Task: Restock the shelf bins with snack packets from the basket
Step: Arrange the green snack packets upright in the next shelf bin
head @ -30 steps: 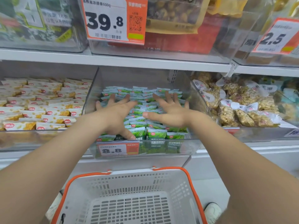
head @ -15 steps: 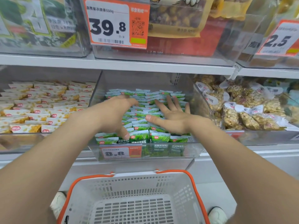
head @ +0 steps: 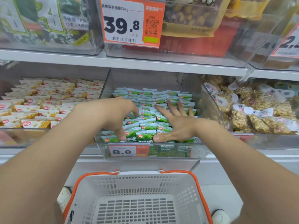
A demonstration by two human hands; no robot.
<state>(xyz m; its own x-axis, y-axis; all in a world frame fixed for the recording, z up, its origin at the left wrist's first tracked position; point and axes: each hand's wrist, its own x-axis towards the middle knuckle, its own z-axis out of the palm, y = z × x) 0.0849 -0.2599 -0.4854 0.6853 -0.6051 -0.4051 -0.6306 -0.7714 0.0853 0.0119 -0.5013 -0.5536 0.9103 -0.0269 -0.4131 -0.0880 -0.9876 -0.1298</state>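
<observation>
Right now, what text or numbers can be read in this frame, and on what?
"39.8" and "500g": orange price tag on the upper bin.
"8.8": lower price tag on the middle bin.
"2.", cut off: far-right price tag.
Print on the green packets and barcodes: too blurred or hidden.

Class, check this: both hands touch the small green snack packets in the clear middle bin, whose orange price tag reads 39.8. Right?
No. The head view shows the orange price tag on the clear middle bin reading 8.8, not 39.8. The left hand and right hand touch the small green snack packets.
</observation>
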